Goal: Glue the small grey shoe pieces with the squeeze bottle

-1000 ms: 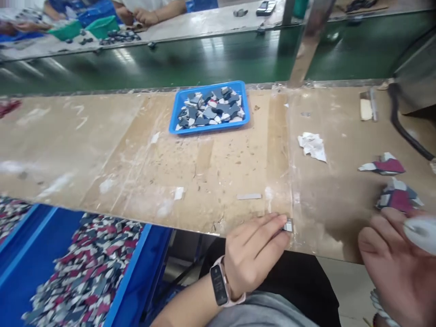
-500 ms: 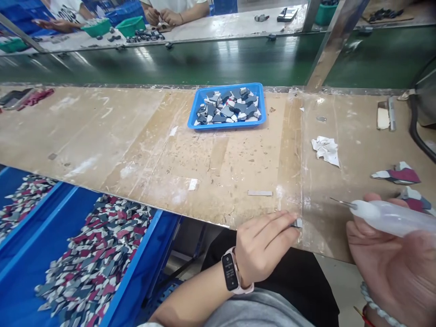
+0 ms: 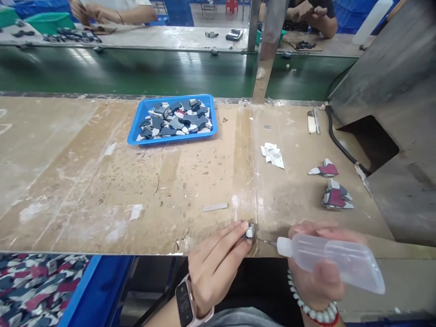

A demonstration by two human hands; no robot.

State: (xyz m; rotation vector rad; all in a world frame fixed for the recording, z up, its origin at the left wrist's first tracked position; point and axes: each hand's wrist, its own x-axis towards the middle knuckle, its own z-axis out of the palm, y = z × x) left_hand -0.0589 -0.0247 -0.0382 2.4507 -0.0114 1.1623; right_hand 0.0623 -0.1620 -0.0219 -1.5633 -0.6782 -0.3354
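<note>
At the table's front edge my left hand (image 3: 218, 265), with a watch on its wrist, is closed on a small grey and white block (image 3: 250, 230). The fingers cover most of that block. My right hand (image 3: 315, 284) is wrapped round a clear plastic squeeze bottle (image 3: 354, 263) with a white cap and a thin needle tip. The bottle lies nearly level, its needle pointing left, close to the block; whether they touch I cannot tell. A thin grey strip (image 3: 215, 207) lies beyond my left hand.
A blue tray (image 3: 172, 141) of grey and white pieces stands further back. Crumpled white paper (image 3: 272, 155) and maroon, grey and white pieces (image 3: 335, 196) lie to the right. A blue bin (image 3: 80, 290) full of pieces is lower left. Co-workers' hands show across the green conveyor (image 3: 153, 72).
The view has swung to the right. My right hand has brought the bottle leftward, and its needle is now beside the block. My left hand still presses the block at the table edge.
</note>
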